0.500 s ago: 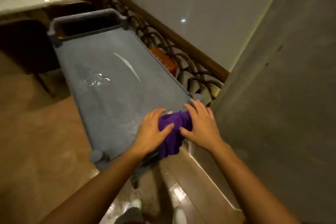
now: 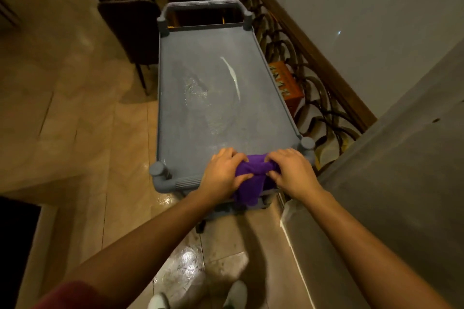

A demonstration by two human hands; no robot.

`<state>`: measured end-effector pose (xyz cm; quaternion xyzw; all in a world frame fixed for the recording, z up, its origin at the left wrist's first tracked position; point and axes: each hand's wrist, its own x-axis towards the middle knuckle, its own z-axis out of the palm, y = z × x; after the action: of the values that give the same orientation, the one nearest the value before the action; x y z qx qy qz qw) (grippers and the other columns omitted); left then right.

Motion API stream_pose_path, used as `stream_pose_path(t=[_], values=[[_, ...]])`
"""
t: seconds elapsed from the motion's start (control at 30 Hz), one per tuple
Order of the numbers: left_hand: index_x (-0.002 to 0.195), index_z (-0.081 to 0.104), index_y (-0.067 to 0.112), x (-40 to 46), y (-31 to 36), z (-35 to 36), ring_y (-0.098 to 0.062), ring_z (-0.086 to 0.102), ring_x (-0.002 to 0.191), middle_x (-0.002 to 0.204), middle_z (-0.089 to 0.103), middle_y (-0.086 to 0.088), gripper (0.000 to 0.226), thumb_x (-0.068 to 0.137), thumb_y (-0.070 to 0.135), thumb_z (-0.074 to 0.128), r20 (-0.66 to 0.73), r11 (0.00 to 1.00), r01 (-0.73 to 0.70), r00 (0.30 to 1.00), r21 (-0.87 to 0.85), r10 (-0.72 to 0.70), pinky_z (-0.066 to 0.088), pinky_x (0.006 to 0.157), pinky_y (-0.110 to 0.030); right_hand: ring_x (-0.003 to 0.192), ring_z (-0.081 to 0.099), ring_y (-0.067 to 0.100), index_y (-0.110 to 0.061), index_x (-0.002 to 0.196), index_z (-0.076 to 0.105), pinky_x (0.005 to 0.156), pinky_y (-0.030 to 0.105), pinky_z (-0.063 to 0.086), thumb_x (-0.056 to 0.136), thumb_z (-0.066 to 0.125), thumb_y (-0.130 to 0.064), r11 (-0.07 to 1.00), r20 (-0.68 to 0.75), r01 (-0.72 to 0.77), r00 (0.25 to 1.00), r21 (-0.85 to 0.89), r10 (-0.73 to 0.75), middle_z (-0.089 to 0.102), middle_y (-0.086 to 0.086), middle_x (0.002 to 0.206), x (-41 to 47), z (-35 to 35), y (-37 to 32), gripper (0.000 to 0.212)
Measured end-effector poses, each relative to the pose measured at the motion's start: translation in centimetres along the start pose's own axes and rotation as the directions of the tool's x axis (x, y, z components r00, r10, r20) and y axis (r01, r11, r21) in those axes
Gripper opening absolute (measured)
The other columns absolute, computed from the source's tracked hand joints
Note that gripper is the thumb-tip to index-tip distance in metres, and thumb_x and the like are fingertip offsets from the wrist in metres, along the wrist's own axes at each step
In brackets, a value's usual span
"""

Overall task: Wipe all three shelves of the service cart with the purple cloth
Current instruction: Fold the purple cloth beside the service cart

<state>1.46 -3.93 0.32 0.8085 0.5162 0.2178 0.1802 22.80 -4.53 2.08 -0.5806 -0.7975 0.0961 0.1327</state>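
Both the left hand (image 2: 224, 173) and right hand (image 2: 291, 171) clench the bunched purple cloth (image 2: 253, 178) at the near edge of the service cart's top shelf (image 2: 200, 128), where what seems a wet patch (image 2: 198, 90) could smear if wiped with so tight a wad.

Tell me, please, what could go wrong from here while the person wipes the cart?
1. Water pools on the grey plastic top shelf; a hard stroke may push it over the low rim.
2. The tiled floor near the feet already looks wet, so slipping is possible.
3. The bunched purple cloth between left hand and right hand may only smear.
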Motion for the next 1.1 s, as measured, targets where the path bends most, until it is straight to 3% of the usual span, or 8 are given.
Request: stream_pose_path(t=[0.2,0.4,0.47,0.53,0.6,0.77,0.9,1.1], values=[[0.100,0.066,0.013,-0.9,1.5,-4.9,-0.025,0.061,0.091,0.097,0.066,-0.007,0.028,0.081,0.028,0.082,-0.129,0.964,0.061,0.987,-0.258,-0.097,0.048,0.082,-0.040,0.079,0.067,0.024,-0.020,0.088,0.061,0.071,0.041,0.054,0.080,0.073,-0.018,0.878,-0.039,-0.167,0.978,0.450,0.206,0.070,0.003,0.081,1.1,-4.1,-4.0,0.015],[0.098,0.067,0.021,-3.1,0.7,-15.8,-0.008,0.069,0.086,0.092,0.071,0.002,0.020,0.085,0.029,0.079,-0.035,0.692,0.019,0.997,-0.722,-0.065,0.054,0.071,-0.021,0.085,0.068,0.018,-0.021,0.092,0.064,0.072,0.031,0.056,0.077,0.079,-0.021,0.218,0.127,-0.164,0.977,0.962,0.173,0.069,0.001,0.090,1.9,-8.7,-10.3,0.021],[0.098,0.068,0.026,-4.6,-0.4,-18.6,-0.007,0.069,0.087,0.093,0.072,0.006,0.016,0.086,0.031,0.078,-0.046,0.614,-0.008,0.998,-0.789,-0.046,0.054,0.071,-0.019,0.099,0.068,0.026,-0.019,0.107,0.064,0.088,0.042,0.052,0.068,0.085,-0.037,-0.079,0.220,-0.211,0.966,0.974,0.134,0.071,0.008,0.106,1.6,-7.7,-13.0,0.047],[0.097,0.070,0.029,-6.1,-1.9,-20.6,-0.007,0.069,0.089,0.094,0.073,0.008,0.015,0.085,0.033,0.078,-0.062,0.535,-0.013,0.995,-0.845,-0.073,0.053,0.075,-0.019,0.121,0.060,0.036,-0.012,0.131,0.058,0.106,0.051,0.044,0.045,0.096,-0.054,-0.316,0.324,-0.292,0.945,0.903,0.051,0.065,0.018,0.129,1.5,-5.4,-16.2,0.103],[0.098,0.071,0.028,-7.8,-4.1,-22.3,-0.012,0.069,0.092,0.097,0.073,0.004,0.015,0.084,0.031,0.078,-0.064,0.481,0.005,0.990,-0.877,-0.128,0.054,0.079,-0.024,0.129,0.054,0.040,-0.008,0.144,0.048,0.109,0.053,0.041,0.040,0.095,-0.062,-0.409,0.328,-0.353,0.935,0.841,-0.133,0.055,0.024,0.143,1.5,-3.1,-20.5,0.126],[0.102,0.070,0.028,-12.3,-10.2,-27.8,-0.015,0.071,0.097,0.104,0.073,0.000,0.024,0.081,0.034,0.080,-0.098,0.575,0.034,0.975,-0.817,-0.198,0.057,0.078,-0.026,0.110,0.071,0.030,-0.013,0.126,0.068,0.089,0.041,0.060,0.058,0.095,-0.046,-0.376,0.319,-0.366,0.930,0.851,-0.183,0.071,0.017,0.126,3.7,1.6,-30.0,0.080],[0.106,0.066,0.020,-15.2,-15.6,-33.0,-0.014,0.070,0.095,0.102,0.072,0.001,0.025,0.085,0.027,0.078,-0.099,0.698,0.057,0.978,-0.713,-0.181,0.059,0.079,-0.028,0.113,0.070,0.033,-0.016,0.130,0.064,0.088,0.041,0.059,0.065,0.092,-0.025,-0.138,0.333,-0.334,0.942,0.932,-0.033,0.070,0.017,0.126,7.5,3.8,-36.4,0.071],[0.104,0.056,0.017,-16.0,-20.7,-36.3,-0.018,0.068,0.090,0.101,0.066,-0.003,0.029,0.087,0.029,0.076,-0.117,0.816,0.190,0.947,-0.546,-0.299,0.059,0.075,-0.033,0.099,0.075,0.022,-0.029,0.117,0.066,0.077,0.032,0.061,0.061,0.086,-0.026,0.186,0.217,-0.228,0.973,0.956,0.080,0.077,-0.001,0.106,12.9,4.5,-42.2,0.059]])
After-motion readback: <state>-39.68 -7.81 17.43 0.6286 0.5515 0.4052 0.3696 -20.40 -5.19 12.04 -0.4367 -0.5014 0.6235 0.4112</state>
